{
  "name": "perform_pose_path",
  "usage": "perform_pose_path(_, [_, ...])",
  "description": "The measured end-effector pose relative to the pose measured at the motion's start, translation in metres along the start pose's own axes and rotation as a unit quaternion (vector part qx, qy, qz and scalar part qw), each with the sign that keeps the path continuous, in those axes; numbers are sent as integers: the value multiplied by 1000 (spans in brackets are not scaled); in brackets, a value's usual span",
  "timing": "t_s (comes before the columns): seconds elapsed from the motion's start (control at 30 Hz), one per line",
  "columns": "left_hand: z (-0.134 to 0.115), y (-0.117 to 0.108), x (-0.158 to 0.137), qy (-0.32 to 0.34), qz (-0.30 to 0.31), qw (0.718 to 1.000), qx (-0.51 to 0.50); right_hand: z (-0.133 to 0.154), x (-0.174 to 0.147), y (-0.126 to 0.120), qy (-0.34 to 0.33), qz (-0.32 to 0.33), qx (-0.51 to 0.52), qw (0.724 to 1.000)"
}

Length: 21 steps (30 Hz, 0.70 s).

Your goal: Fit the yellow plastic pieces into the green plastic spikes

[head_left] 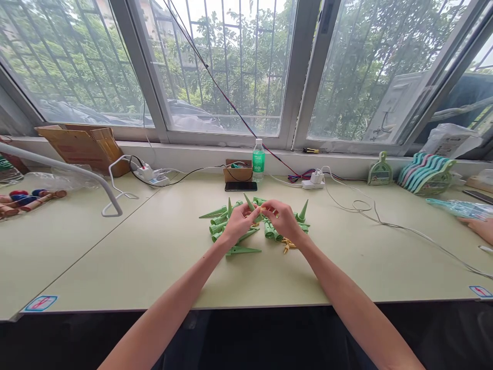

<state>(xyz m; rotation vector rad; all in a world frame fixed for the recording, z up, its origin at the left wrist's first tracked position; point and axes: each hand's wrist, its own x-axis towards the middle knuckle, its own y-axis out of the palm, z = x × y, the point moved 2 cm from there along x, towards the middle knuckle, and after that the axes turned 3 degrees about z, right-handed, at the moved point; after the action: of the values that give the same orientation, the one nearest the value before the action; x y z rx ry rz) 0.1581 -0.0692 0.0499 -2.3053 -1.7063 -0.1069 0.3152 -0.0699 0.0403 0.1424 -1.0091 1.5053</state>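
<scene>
My left hand is closed around a green plastic spike, its pointed end sticking up past the fingers. Fingertips of my right hand pinch a small yellow plastic piece against or close beside that spike; whether the two parts are joined is hidden by the fingers. Around both hands lie loose green spikes and short green tubes. Another spike stands upright just right of my right hand. Several more yellow pieces lie under my right wrist.
Behind the pile are a black phone, a small cardboard box and a water bottle. White cables cross the right side. A metal lamp arm reaches in from the left. Another person's hand shows at the right edge.
</scene>
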Motion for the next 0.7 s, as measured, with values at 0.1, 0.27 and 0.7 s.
perform_pose_path(0.1, [-1,0,-1,-3,4,1000,-4,1,0,-1,1,-2,4,1000])
perform_pose_path(0.27, [2,0,1,1,4,1000,-11,4,1,-1,3,0,8,1000])
perform_pose_path(0.7, [13,-1,7,14,21,1000,-19,5,0,-1,11,7,10,1000])
